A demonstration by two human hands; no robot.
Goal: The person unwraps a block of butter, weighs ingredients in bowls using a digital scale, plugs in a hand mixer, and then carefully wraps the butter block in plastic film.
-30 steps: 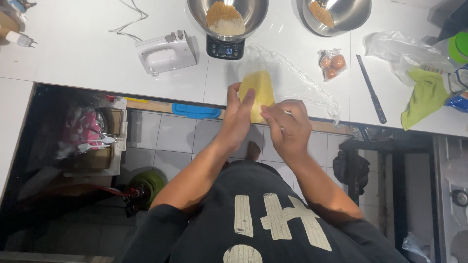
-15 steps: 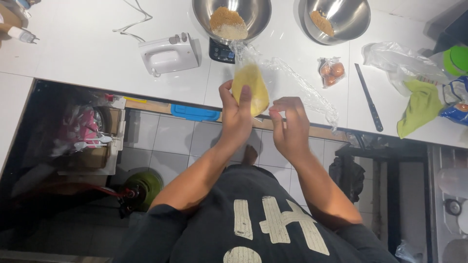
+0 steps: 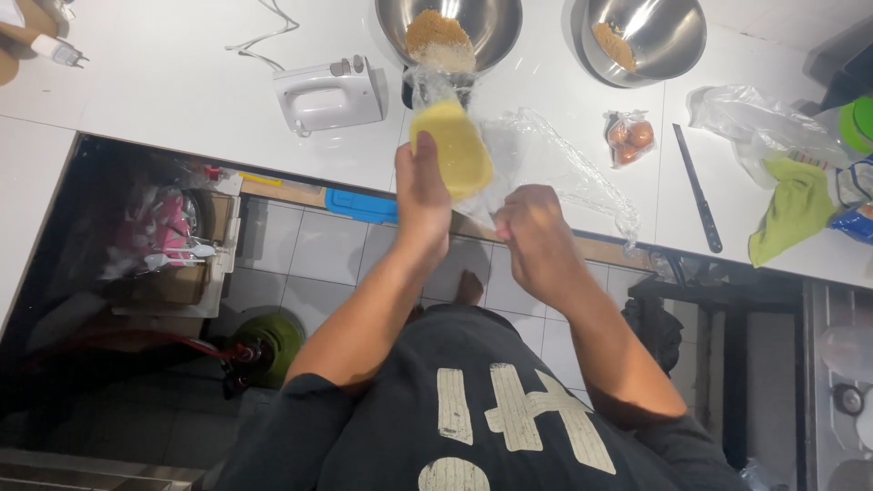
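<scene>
My left hand [image 3: 420, 191] grips a clear plastic bag holding a pale yellow block [image 3: 452, 150], lifted and tilted so its open end points at a steel bowl [image 3: 450, 29] with a brown and white powder heap. My right hand [image 3: 530, 232] pinches the bag's lower corner. The bowl stands on a small dark scale, mostly hidden under it.
A white hand mixer [image 3: 329, 93] lies left of the bowl on the white counter [image 3: 164, 82]. A second steel bowl [image 3: 647, 36], a small bag of eggs [image 3: 629, 136], a black knife [image 3: 697, 186], a green cloth [image 3: 795, 207] and crumpled clear plastic [image 3: 564, 164] lie to the right.
Both hands have raised the bag with the yellow block from the counter edge toward the left steel bowl. Its open end now reaches the bowl's rim.
</scene>
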